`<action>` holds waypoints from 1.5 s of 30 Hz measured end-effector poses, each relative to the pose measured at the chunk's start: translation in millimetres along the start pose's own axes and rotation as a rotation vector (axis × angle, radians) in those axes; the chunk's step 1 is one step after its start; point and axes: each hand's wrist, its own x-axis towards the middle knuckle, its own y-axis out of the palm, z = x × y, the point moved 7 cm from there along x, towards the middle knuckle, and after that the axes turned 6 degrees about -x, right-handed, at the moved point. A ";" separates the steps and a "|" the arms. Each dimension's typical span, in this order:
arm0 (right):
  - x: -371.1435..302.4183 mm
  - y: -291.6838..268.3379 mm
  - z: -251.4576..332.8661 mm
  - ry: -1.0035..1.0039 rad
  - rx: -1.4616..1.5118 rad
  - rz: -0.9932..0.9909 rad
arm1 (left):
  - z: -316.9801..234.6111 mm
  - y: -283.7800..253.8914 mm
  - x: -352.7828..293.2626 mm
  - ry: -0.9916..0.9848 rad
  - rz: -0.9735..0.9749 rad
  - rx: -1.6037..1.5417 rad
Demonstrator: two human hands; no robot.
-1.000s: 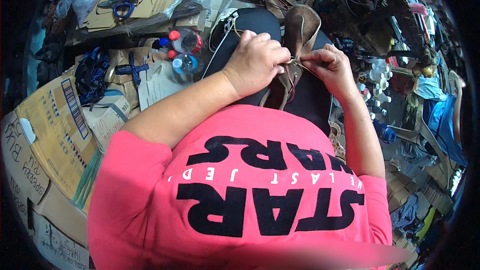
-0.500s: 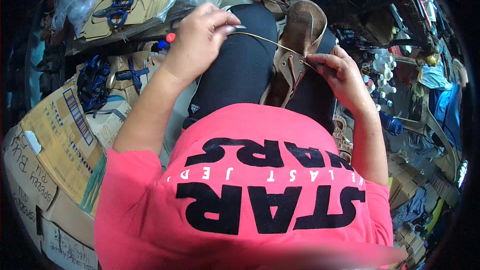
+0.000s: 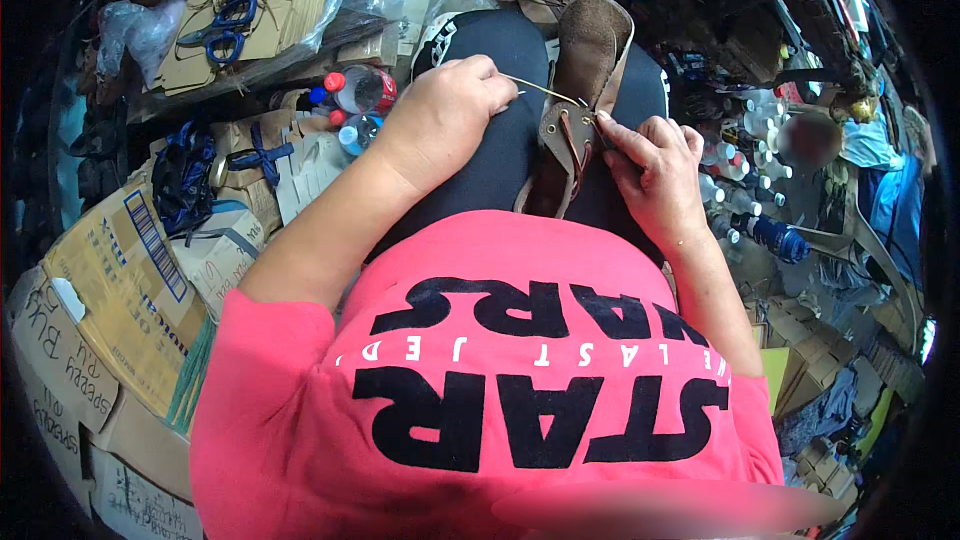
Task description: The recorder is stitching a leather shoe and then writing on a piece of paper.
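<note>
A brown leather shoe (image 3: pixel 592 45) with metal eyelets lies along my lap between my thighs, its toe pointing away from me. A reddish-brown lace (image 3: pixel 569 140) crosses its eyelet flaps. From the flaps a thin tan lace (image 3: pixel 541 87) stretches to my left hand (image 3: pixel 455 105), which pinches it above my left thigh. A small pale tip shows at those fingertips, too small to name. On the shoe's right side, my right hand (image 3: pixel 655 165) is closed at the eyelet edge, thumb and forefinger on the leather. What lies between those fingers is partly hidden.
Blue-handled scissors (image 3: pixel 229 32) lie on stacked cardboard (image 3: pixel 190 68) at the far left. Plastic bottles (image 3: pixel 362 95) stand beyond my left forearm, and several more bottles (image 3: pixel 740 168) are at the right. A yellow-brown carton (image 3: pixel 125 290) is at the left.
My left hand has come down and right, toward the shoe, so the span of tan lace is shorter. The right hand has shifted slightly left and down, staying at the eyelet edge.
</note>
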 end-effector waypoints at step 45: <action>37.6 11.2 -43.4 -0.038 0.408 0.189 | 12.9 42.6 33.4 0.082 0.147 -0.066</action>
